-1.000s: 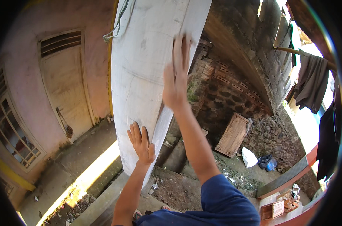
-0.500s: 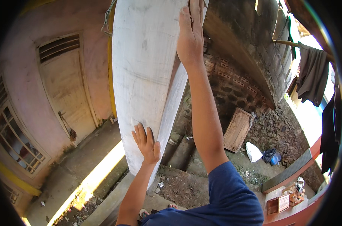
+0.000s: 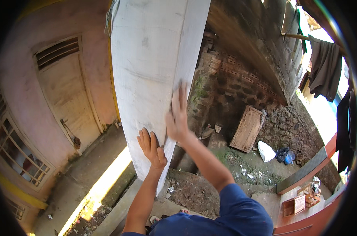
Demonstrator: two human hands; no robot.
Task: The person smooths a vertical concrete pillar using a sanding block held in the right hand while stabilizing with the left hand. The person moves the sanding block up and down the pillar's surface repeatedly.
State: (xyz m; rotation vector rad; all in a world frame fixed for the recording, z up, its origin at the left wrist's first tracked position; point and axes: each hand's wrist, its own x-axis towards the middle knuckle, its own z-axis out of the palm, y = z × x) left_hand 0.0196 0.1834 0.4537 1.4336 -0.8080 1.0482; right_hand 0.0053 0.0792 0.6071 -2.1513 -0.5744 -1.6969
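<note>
A tall white pillar (image 3: 149,59) with grey smudges rises in front of me. My left hand (image 3: 151,150) lies flat against its lower part, fingers stretched out. Higher up and to the right, my right hand (image 3: 178,120) is against the pillar's right-hand edge. It is blurred by motion, but its fingers look straight and point upward. I see nothing held in either hand; what may be under the right palm is hidden.
On the left stand a pink wall with a closed door (image 3: 70,92) and a window (image 3: 21,151). At right are a wooden panel (image 3: 247,129), a white bag (image 3: 266,151), a dark bag (image 3: 283,154) and hanging clothes (image 3: 324,67). Rubble lies near my feet.
My right hand has slid down the pillar's right edge from near the top of the view, and its elbow has bent. My left hand stays at about the same spot.
</note>
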